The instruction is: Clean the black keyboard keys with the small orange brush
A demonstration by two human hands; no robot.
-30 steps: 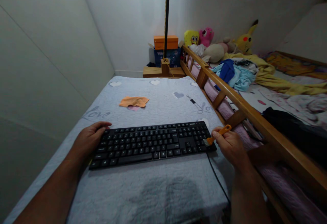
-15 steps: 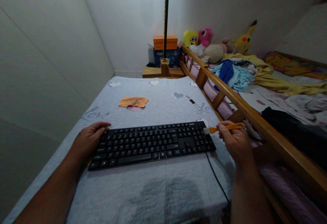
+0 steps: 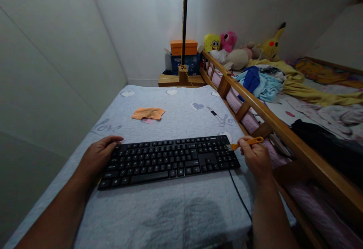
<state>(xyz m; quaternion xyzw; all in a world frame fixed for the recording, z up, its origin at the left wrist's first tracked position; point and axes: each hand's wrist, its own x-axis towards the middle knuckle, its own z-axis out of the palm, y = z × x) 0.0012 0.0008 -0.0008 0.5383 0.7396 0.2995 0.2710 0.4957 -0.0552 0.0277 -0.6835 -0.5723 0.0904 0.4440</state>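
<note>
- Right hand (image 3: 256, 160) has thumb and fingers pinched tight on the orange handle of a little brush (image 3: 236, 146), just off the keyboard's right end.
- Brush sits nearly flat, bristles pointing left into the number pad on the keyboard (image 3: 170, 160). They look like they're at the keys, can't tell how hard they're pressing. Handle end pokes out past the fingers, away from the keyboard.
- Left hand (image 3: 98, 154) is on the keyboard's left end, thumb at the far corner and index finger lying close alongside it. Other fingers are hidden, so I can't tell if it's actually gripping or just resting there.
- So the keyboard basically lies between the two hands, keys up, slightly askew.
- Black cable (image 3: 240, 199) runs out from the keyboard's near edge, close to the right end.
- All of this is on a pale blue sheet (image 3: 127, 211) that spreads out around the keyboard.
- Beyond the keyboard, toward its left half: a rumpled orange cloth (image 3: 148, 113). Beyond its right end: a thin wire tool with a black middle (image 3: 213, 113).
- Wooden rail (image 3: 256, 105) slants past the keyboard's right side, with a heap of clothes (image 3: 263, 84) over the other side.
</note>
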